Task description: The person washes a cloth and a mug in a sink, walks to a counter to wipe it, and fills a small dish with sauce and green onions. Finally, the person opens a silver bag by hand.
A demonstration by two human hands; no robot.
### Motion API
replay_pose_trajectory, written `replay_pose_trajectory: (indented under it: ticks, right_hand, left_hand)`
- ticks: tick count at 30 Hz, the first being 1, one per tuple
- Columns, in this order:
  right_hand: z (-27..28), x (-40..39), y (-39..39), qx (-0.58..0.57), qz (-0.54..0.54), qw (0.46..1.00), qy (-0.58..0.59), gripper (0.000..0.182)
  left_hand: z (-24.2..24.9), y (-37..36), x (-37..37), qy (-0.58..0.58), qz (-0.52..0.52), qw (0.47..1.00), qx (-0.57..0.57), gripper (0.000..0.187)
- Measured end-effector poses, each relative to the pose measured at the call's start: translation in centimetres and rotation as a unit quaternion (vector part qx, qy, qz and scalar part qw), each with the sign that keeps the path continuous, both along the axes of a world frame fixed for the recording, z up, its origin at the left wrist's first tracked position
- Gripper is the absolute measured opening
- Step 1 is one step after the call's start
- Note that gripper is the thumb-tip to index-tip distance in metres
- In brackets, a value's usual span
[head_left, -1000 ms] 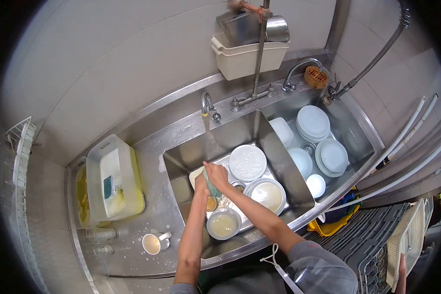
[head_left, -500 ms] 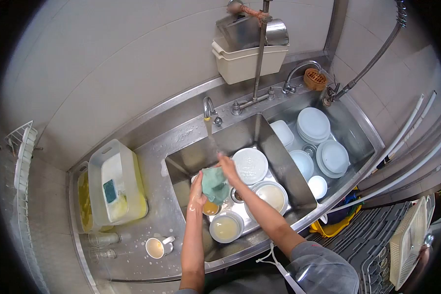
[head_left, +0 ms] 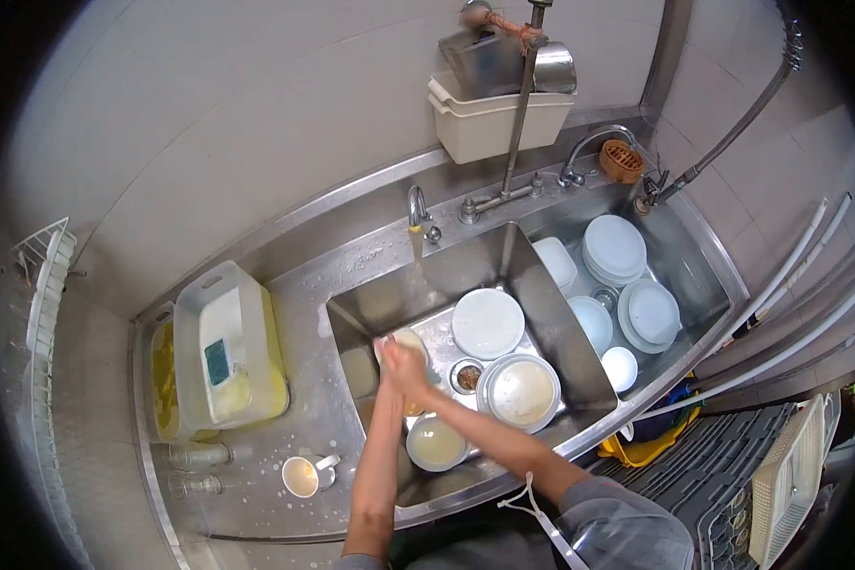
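Observation:
My left hand [head_left: 386,363] and my right hand [head_left: 409,367] are pressed together over the left part of the sink basin. Both are closed around a green cloth [head_left: 434,374], of which only a small bit shows beside the right hand; the rest is hidden by the fingers. Behind the hands lies a pale round dish [head_left: 411,344], partly covered. Just below them sits a bowl of cloudy yellowish liquid [head_left: 437,443]. A white plate [head_left: 487,323] and a stack of dishes [head_left: 522,391] rest to the right, near the drain [head_left: 466,377].
Water runs from the faucet [head_left: 416,211] into the basin. The right basin holds stacked white plates [head_left: 615,247] and bowls. On the left counter stand a plastic tub [head_left: 275,370] with a green sponge [head_left: 218,362], a mug [head_left: 301,478] and glasses [head_left: 199,457].
My hands have come together and closed over the green cloth, which was spread between them before. They have shifted slightly away from the running water. The view has moved a little.

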State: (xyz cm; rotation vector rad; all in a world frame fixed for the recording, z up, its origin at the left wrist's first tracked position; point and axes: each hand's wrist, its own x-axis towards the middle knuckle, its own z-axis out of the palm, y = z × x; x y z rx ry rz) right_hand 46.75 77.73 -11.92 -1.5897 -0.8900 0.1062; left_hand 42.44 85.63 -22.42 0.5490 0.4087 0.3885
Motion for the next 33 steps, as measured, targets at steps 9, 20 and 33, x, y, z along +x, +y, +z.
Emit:
replay_pose_trajectory:
  ticks: [9, 20, 33]
  right_hand:
    - [1.3, 13.5, 1.2, -0.091, 0.423, 0.792, 0.43, 0.015]
    - [8.4, 8.8, 3.6, -0.064, 0.527, 0.828, 0.184, 0.021]
    - [7.5, 9.0, 4.0, -0.035, 0.516, 0.812, 0.269, 0.026]
  left_hand:
    - [13.8, -2.2, -4.0, 0.162, 0.026, 0.984, 0.076, 0.044]
    - [18.5, 0.3, -3.9, 0.326, -0.027, 0.854, 0.405, 0.052]
    - [16.1, -1.3, -11.1, -0.024, 0.192, 0.981, 0.028, 0.049]
